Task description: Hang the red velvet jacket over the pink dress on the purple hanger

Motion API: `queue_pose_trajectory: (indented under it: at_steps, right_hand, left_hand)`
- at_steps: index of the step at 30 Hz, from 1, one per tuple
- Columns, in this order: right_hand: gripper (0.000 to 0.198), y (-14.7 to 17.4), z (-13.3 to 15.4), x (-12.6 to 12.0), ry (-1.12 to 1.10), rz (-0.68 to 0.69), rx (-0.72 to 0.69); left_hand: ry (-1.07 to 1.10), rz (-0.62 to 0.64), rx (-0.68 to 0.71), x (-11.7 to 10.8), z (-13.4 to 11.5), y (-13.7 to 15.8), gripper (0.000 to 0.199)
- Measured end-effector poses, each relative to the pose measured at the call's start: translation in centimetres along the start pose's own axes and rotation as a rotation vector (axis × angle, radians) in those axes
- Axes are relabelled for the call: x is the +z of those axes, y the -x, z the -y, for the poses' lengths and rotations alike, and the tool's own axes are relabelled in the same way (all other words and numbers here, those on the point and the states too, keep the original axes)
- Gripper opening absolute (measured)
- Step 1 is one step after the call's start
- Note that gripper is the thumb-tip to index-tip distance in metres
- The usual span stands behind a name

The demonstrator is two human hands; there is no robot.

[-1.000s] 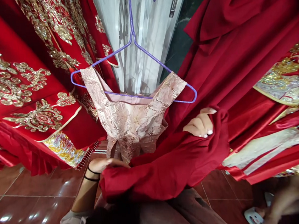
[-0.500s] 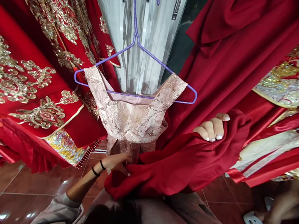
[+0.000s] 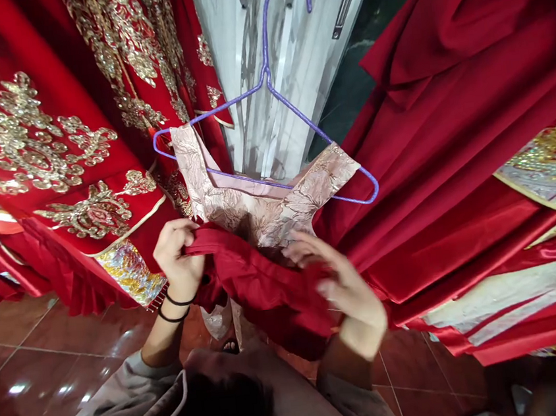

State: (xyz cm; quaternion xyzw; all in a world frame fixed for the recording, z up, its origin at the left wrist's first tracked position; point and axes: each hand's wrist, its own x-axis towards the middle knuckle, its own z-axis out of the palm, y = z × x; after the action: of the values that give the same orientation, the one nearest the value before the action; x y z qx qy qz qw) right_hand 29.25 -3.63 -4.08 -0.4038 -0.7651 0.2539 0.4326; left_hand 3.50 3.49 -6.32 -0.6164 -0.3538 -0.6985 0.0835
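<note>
A red garment (image 3: 270,281) is bunched in front of my body, overlapping the lower bodice of a pale pink dress. Its upper left edge is pinched in my left hand (image 3: 178,255), which wears two black bands at the wrist. My right hand (image 3: 343,287) is at the other end of the red cloth, blurred, with fingers stretched out and apart from the thumb; red cloth shows between them. The pink dress (image 3: 259,213), with a raised floral pattern, hangs by its straps from a purple hanger (image 3: 267,77). The dress's skirt is mostly hidden behind the red garment.
Red garments with gold sequin embroidery (image 3: 73,150) hang close on the left. Long plain red cloth (image 3: 429,132) hangs on the right, beside shiny embroidered pieces (image 3: 552,166). Behind the hanger stands a pale grey door (image 3: 237,60). Below is a reddish tiled floor (image 3: 36,366).
My left hand has risen and now grips the garment's edge by the dress. My right hand has come out from under the cloth and moved left, and the cloth is gathered smaller.
</note>
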Motion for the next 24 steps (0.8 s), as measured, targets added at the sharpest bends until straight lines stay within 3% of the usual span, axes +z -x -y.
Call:
queue_pose_trajectory:
  at_steps: [2,4,6,8,10,13,15,17,19,21,23,24]
  right_hand:
    - [0.098,-1.9,-0.5,3.5,-0.002,0.087,-0.034]
    - [0.109,-3.8,-1.3,7.3,0.012,0.097,-0.017]
    - [0.078,-5.4,-2.1,10.0,-0.059,0.034,0.062]
    - [0.046,-6.4,-2.7,10.6,-0.167,-0.055,0.125]
    - [0.036,-7.1,-2.9,9.6,-0.264,-0.143,0.121]
    - [0.037,-8.1,-2.7,7.2,-0.334,-0.244,0.069]
    - [0.039,-8.8,-2.5,6.4,-0.366,-0.256,0.056]
    - [0.040,-9.5,-2.3,6.4,-0.390,-0.259,0.067]
    - [0.038,-10.1,-2.2,6.6,-0.388,-0.254,0.082]
    - [0.038,-10.5,-2.2,6.8,-0.346,-0.258,0.075]
    - [0.039,-10.8,-2.5,6.8,-0.282,-0.263,0.036]
    - [0.041,-10.9,-2.7,6.8,-0.241,-0.257,0.010]
  left_hand:
    - [-0.017,0.002,0.062,1.1,-0.8,0.0,0.031]
    - [-0.012,-0.007,0.122,1.6,-1.3,0.1,0.032]
    - [-0.027,-0.002,0.149,1.0,-1.3,0.0,0.024]
    - [-0.052,0.103,0.072,-0.2,-0.8,-0.4,0.018]
    - [-0.044,0.376,-0.086,-1.7,0.0,-0.8,0.032]
    - [0.040,0.913,-0.291,-3.5,1.4,-0.4,0.037]
    - [0.145,1.128,-0.377,-4.1,2.0,0.7,0.041]
    - [0.308,1.234,-0.463,-4.4,2.4,2.0,0.051]
    - [0.423,1.301,-0.538,-4.7,2.6,2.9,0.049]
    - [0.351,1.273,-0.570,-5.5,2.7,3.0,0.032]
    - [0.099,1.110,-0.508,-6.7,2.6,2.3,0.020]
    - [-0.054,0.961,-0.442,-7.3,2.4,1.8,0.017]
